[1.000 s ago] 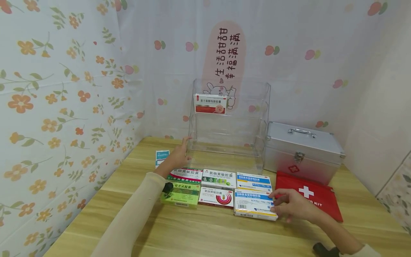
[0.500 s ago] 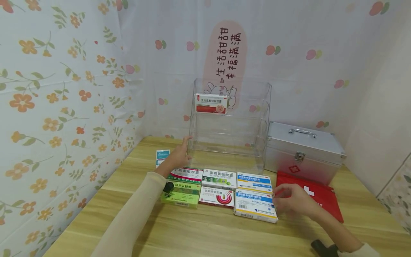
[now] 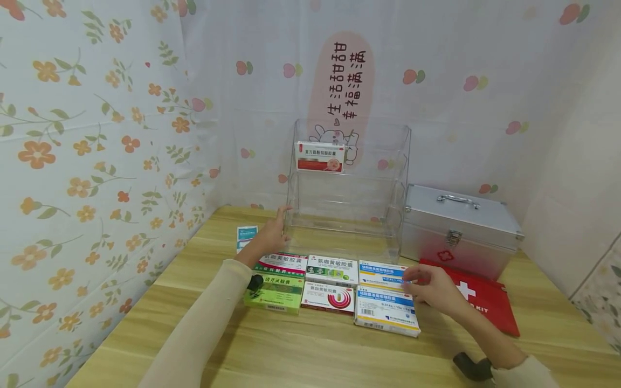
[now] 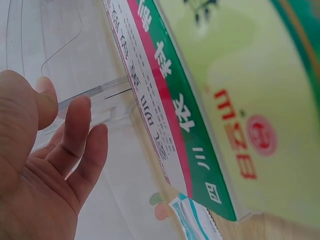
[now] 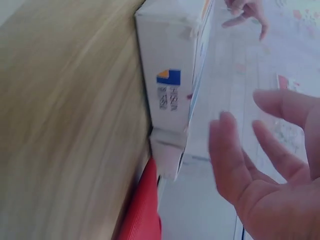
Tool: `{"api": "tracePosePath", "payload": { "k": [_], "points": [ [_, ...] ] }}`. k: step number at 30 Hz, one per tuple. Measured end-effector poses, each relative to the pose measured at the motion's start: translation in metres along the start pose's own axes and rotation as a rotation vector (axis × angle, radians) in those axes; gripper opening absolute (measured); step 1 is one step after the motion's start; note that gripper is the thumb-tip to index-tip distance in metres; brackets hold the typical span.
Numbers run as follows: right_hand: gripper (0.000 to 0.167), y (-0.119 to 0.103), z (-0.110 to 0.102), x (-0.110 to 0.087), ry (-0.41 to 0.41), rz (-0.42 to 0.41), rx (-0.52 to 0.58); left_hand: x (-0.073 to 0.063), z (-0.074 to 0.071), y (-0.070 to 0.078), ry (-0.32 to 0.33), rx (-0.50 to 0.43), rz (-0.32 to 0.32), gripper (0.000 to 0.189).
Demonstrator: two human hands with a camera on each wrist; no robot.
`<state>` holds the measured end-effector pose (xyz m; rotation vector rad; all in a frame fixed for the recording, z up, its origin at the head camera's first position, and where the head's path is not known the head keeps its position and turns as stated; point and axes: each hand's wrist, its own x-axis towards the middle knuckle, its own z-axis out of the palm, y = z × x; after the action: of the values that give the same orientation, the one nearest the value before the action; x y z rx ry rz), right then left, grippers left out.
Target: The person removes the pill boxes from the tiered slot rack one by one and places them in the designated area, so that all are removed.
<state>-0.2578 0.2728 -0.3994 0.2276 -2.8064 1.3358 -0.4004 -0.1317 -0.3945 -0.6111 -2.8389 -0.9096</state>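
Observation:
My left hand (image 3: 268,238) pinches the lower left side edge of a clear tiered display rack (image 3: 339,186); in the left wrist view its thumb (image 4: 46,102) and fingers close around the transparent panel. My right hand (image 3: 434,290) hovers at the right end of two blue-and-white medicine boxes, one behind the other. Its fingertips overlap the rear box (image 3: 380,274) in the head view. The front box (image 3: 385,312) lies slightly askew. In the right wrist view the fingers (image 5: 227,145) are spread apart, with nothing between them.
Left of these lie a white-green box (image 3: 332,269), a white-red box (image 3: 327,297), a magenta box (image 3: 283,264) and a green box (image 3: 274,293). A red-and-white box (image 3: 320,157) stands on the rack's upper tier. At right are a silver case (image 3: 461,221) and a red first-aid pouch (image 3: 495,307).
My right hand has moved from the front blue-and-white box's right end up to the rear one. That front box has shifted slightly toward me. My left hand has stayed on the rack.

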Motion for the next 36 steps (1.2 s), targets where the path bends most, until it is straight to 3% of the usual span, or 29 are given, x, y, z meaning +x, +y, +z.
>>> {"api": "tracePosePath", "payload": {
  "k": [10,16,28,36],
  "points": [
    [0.027,-0.017,0.006,0.016,0.118,-0.089,0.064,0.002,0.001,0.002,-0.011,-0.035,-0.001,0.089],
    [0.029,-0.031,0.013,0.028,0.124,-0.140,0.075,0.001,0.002,0.001,0.011,-0.041,-0.040,0.091],
    [0.031,-0.052,0.018,0.055,0.192,-0.198,0.130,-0.002,0.001,0.002,0.009,-0.042,-0.036,0.088],
    [0.032,-0.067,0.021,0.080,0.211,-0.182,0.104,-0.001,0.001,0.001,-0.003,-0.033,-0.038,0.089]
  ]
}}
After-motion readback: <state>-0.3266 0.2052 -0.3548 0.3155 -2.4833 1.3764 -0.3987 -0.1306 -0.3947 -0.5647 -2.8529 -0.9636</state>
